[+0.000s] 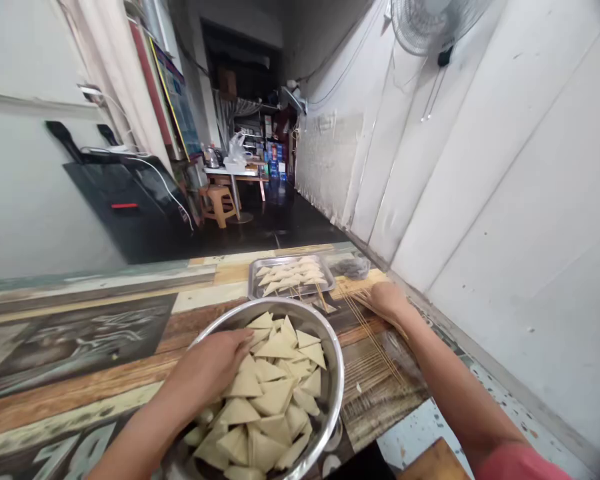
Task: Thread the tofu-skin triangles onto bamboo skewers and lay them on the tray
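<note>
A large metal bowl (330, 347) in front of me is heaped with pale triangular tofu pieces (273, 393). My left hand (213, 367) reaches into the bowl, its fingers curled on the pieces at the left side. My right hand (387, 300) rests to the right of the bowl on a loose bunch of thin bamboo skewers (375, 340), fingers closed over their far ends. Behind the bowl a metal tray (253, 283) holds skewered tofu triangles (290, 273).
The wooden plank-patterned table (105, 373) runs against a white panelled wall (505, 200) on the right. A crumpled plastic bag (353, 267) lies beside the tray. Beyond are a dark floor, an orange stool (219, 203), a small table and a wall fan (430, 27).
</note>
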`<state>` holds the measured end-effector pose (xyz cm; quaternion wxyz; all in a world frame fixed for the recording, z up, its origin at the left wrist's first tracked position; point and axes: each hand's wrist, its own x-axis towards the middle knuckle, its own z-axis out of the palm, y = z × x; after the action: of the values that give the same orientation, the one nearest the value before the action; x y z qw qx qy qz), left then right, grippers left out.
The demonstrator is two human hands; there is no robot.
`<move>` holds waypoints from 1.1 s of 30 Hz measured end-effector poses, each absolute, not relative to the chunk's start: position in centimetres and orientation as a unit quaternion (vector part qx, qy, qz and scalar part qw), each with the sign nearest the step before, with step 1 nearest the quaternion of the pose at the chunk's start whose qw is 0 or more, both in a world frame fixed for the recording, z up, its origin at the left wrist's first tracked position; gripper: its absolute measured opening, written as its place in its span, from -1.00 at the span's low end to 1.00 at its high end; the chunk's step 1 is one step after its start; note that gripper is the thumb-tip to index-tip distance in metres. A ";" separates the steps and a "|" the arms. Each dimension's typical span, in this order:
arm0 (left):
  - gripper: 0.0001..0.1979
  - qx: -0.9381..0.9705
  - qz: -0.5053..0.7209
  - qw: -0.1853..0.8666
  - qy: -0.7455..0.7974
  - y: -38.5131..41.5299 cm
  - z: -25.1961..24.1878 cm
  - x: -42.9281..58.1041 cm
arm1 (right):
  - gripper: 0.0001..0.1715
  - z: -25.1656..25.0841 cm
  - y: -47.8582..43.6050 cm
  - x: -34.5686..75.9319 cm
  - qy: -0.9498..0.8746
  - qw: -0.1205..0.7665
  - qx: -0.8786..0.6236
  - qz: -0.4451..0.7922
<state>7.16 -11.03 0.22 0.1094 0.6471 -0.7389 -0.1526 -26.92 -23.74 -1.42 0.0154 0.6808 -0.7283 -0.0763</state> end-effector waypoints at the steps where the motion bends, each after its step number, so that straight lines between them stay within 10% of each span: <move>1: -0.60 0.644 -0.153 0.109 -0.742 -11.0 0.3 7.1 | -0.68 -1.6 -23.4 -26.8 -0.723 0.020 0.687 -0.076; 20: -0.62 0.618 -0.174 0.176 -0.747 -11.5 0.2 6.8 | -0.74 -3.8 -21.6 -24.1 -0.699 0.004 0.712 -0.065; 33: -0.74 0.546 -0.199 0.238 -0.778 -11.9 -0.3 6.6 | -0.91 2.5 -17.9 -20.6 -0.601 -0.081 0.730 0.316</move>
<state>6.59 -11.88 -0.29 0.2380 0.5460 -0.7781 -0.1995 -20.61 -17.87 2.46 -0.0807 0.7301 -0.6006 0.3159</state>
